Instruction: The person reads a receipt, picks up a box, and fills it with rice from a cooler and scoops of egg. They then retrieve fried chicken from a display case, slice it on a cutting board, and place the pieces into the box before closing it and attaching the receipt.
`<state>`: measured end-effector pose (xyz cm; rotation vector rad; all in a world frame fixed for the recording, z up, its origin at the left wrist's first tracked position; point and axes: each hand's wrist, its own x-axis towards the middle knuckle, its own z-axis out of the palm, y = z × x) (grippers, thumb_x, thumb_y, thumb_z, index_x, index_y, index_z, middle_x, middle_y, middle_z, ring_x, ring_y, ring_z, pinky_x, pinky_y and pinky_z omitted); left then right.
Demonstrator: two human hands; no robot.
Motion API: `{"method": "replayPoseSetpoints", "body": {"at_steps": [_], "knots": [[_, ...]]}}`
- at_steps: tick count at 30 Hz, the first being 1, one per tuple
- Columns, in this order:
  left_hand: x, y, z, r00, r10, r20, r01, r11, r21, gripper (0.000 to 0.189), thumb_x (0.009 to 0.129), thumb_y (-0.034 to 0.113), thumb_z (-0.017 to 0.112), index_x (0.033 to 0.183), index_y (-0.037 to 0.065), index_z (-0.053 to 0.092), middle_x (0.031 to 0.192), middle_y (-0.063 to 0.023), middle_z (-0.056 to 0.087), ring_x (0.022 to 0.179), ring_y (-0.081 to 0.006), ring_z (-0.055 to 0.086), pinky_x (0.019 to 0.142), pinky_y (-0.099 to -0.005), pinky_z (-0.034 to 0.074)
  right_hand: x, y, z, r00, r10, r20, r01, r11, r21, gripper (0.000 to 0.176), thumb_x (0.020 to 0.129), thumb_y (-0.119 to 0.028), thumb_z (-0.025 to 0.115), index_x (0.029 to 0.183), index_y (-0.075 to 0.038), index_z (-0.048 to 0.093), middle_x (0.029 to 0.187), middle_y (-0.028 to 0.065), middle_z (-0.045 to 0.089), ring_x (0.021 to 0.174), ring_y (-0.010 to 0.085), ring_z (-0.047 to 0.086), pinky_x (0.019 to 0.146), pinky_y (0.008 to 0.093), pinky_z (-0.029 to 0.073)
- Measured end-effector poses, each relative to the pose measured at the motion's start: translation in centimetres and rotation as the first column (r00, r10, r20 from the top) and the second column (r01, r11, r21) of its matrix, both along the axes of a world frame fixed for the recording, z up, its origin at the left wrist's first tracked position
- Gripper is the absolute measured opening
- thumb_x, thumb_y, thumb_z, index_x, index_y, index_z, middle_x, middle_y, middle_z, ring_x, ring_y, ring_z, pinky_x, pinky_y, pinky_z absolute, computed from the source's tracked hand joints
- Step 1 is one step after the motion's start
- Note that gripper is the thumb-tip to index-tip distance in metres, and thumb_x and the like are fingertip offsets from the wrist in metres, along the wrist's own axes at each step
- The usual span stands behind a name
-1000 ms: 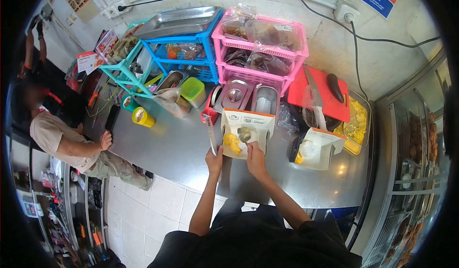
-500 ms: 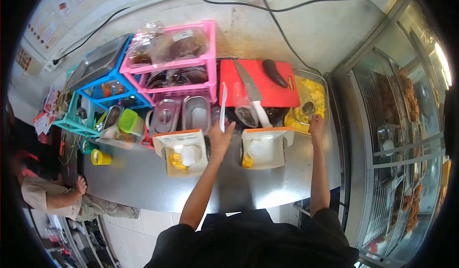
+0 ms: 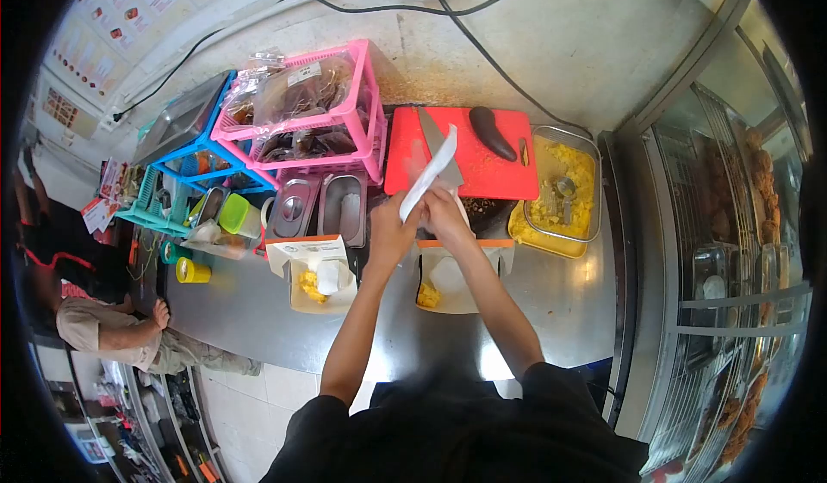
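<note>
A long white strip, perhaps paper or plastic, (image 3: 432, 171) slants up from my left hand (image 3: 394, 229), whose fingers are closed round its lower end. My right hand (image 3: 446, 218) meets the left one, its fingers curled; what they hold is hidden. Both hands are above the near edge of the red cutting board (image 3: 411, 143), where a knife (image 3: 428, 128) and a dark, long object (image 3: 492, 134) lie. Below them stand two open boxes, the left box (image 3: 338, 302) and the right box (image 3: 457, 298), each with yellow food and a white lump. A spoon (image 3: 565, 188) rests in the yellow food tray (image 3: 553, 244).
Pink baskets (image 3: 372, 104) with bagged items, a blue rack (image 3: 200, 143) and metal containers (image 3: 297, 207) stand at the back left. A glass cabinet (image 3: 715, 311) with fried food borders the right. Two people (image 3: 112, 328) are at the far left.
My right hand has let go of the spoon in the yellow tray and moved left to my left hand. The white strip is tilted more to the right. Another person has come into view at left.
</note>
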<state>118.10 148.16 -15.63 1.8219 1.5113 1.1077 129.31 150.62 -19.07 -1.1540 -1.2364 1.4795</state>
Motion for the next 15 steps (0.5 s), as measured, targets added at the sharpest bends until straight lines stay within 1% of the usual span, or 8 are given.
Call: {"method": "replayPoseSetpoints", "body": {"at_steps": [2, 3, 5, 8, 9, 10, 12, 15], "knots": [[0.3, -2.3, 2.7, 0.997, -0.061, -0.036, 0.064, 0.994, 0.085, 0.013, 0.078, 0.009, 0.059, 0.087, -0.001, 0.059, 0.068, -0.0159, 0.059, 0.062, -0.0268, 0.06, 0.055, -0.0341, 0.043, -0.9, -0.1, 1.9, 0.782, -0.176, -0.597, 0.063, 0.977, -0.206, 0.028, 0.089, -0.013, 0.044, 0.114, -0.004, 0.053, 0.104, 0.0063, 0.058, 0.087, 0.0151, 0.057, 0.074, 0.0288, 0.047], [0.7, -3.1, 3.8, 0.99, -0.118, -0.071, 0.129, 0.977, 0.172, 0.012, 0.076, 0.006, 0.058, 0.086, -0.001, 0.058, 0.068, -0.0172, 0.059, 0.063, -0.0304, 0.06, 0.055, -0.0348, 0.043, -0.5, -0.3, 3.2, 0.667, 0.0, -0.745, -0.107, 0.99, -0.096, 0.029, 0.089, -0.018, 0.047, 0.115, -0.005, 0.051, 0.101, 0.0042, 0.057, 0.085, 0.0125, 0.056, 0.072, 0.0289, 0.047], [1.3, -4.1, 5.3, 0.99, -0.105, -0.089, 0.116, 0.985, 0.128, 0.012, 0.074, 0.005, 0.058, 0.085, -0.001, 0.058, 0.07, -0.0179, 0.059, 0.065, -0.0326, 0.06, 0.057, -0.0353, 0.044, 0.7, -2.0, 2.9, 0.61, -0.275, -0.743, 0.106, 0.958, -0.267, 0.033, 0.088, -0.024, 0.051, 0.115, -0.005, 0.051, 0.104, 0.0042, 0.056, 0.082, 0.0132, 0.056, 0.071, 0.0296, 0.047], [3.7, -5.4, 5.6, 0.986, -0.137, -0.094, 0.145, 0.987, 0.076, 0.014, 0.071, 0.002, 0.059, 0.085, -0.001, 0.057, 0.072, -0.0189, 0.059, 0.068, -0.0347, 0.06, 0.059, -0.036, 0.045, 4.7, -5.0, 4.8, 0.669, -0.192, -0.718, 0.24, 0.97, -0.035, 0.042, 0.086, -0.024, 0.055, 0.122, -0.005, 0.044, 0.112, 0.0087, 0.055, 0.096, 0.0164, 0.055, 0.081, 0.033, 0.045], [4.9, -6.2, 5.5, 0.98, -0.184, -0.076, 0.19, 0.979, 0.069, 0.016, 0.07, 0.001, 0.059, 0.085, -0.001, 0.056, 0.074, -0.0191, 0.059, 0.069, -0.0346, 0.06, 0.06, -0.0361, 0.045, 6.0, -4.7, 4.8, 0.895, -0.305, -0.326, 0.344, 0.936, 0.069, 0.038, 0.086, -0.024, 0.055, 0.117, -0.003, 0.049, 0.112, 0.0097, 0.056, 0.098, 0.017, 0.055, 0.083, 0.0311, 0.044], [6.5, -7.4, 5.9, 0.949, -0.314, 0.014, 0.314, 0.949, 0.012, 0.021, 0.068, 0.001, 0.059, 0.088, 0.0, 0.055, 0.077, -0.02, 0.059, 0.073, -0.0346, 0.06, 0.062, -0.0361, 0.045, 7.3, -4.4, 4.8, 0.898, -0.416, 0.143, 0.393, 0.905, 0.162, 0.035, 0.085, -0.024, 0.056, 0.111, -0.001, 0.053, 0.112, 0.0107, 0.056, 0.101, 0.0177, 0.054, 0.084, 0.0292, 0.042], [9.7, -8.8, 4.6, 0.91, -0.406, 0.081, 0.404, 0.914, 0.038, 0.024, 0.067, 0.0, 0.06, 0.09, 0.0, 0.053, 0.08, -0.0208, 0.057, 0.078, -0.0355, 0.059, 0.066, -0.0367, 0.045, 10.0, -5.0, 3.2, 0.853, -0.52, 0.039, 0.476, 0.807, 0.35, 0.029, 0.085, -0.024, 0.056, 0.099, 0.001, 0.059, 0.101, 0.0107, 0.058, 0.093, 0.0195, 0.055, 0.079, 0.0302, 0.042], [13.0, -9.8, 4.0, 0.911, -0.354, 0.21, 0.357, 0.934, 0.022, 0.022, 0.067, -0.001, 0.059, 0.089, -0.001, 0.052, 0.078, -0.0205, 0.057, 0.076, -0.0369, 0.058, 0.066, -0.0374, 0.045, 13.2, -8.5, 2.6, 0.585, -0.729, 0.355, 0.514, 0.672, 0.532, 0.027, 0.084, -0.028, 0.058, 0.082, -0.001, 0.059, 0.078, 0.0096, 0.058, 0.075, 0.0211, 0.056, 0.064, 0.035, 0.042]]}}
